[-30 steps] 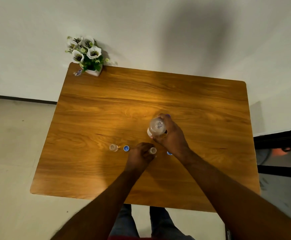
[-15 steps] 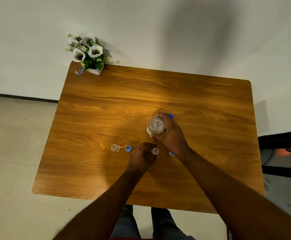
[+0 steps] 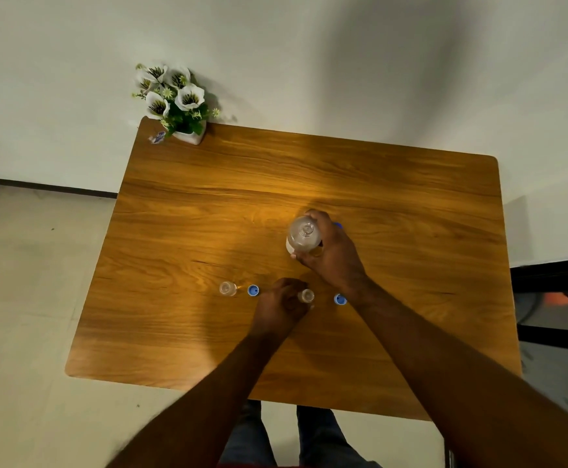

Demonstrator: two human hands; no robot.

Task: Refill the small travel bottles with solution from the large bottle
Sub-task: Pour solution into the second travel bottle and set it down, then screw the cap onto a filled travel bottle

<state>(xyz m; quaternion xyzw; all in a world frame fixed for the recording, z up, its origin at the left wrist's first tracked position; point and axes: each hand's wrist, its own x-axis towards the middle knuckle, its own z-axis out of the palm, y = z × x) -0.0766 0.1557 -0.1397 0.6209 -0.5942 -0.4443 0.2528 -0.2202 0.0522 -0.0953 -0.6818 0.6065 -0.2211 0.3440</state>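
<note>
My right hand (image 3: 331,253) grips the large clear bottle (image 3: 303,236), which stands upright and uncapped near the middle of the wooden table (image 3: 394,204). Just in front of it, my left hand (image 3: 280,307) is wrapped around a small travel bottle (image 3: 306,295), open at the top. A second small travel bottle (image 3: 227,288) stands alone to the left, also uncapped. One blue cap (image 3: 253,290) lies beside that bottle, another blue cap (image 3: 340,299) lies under my right wrist, and a sliver of a blue cap (image 3: 338,226) shows behind my right hand.
A white pot of artificial flowers (image 3: 177,103) sits at the table's far left corner, with a small wrapper (image 3: 156,137) next to it. A wall runs behind the table. My legs show below the near edge.
Both hands keep their grips and positions on the bottles; only the camera view has shifted slightly.
</note>
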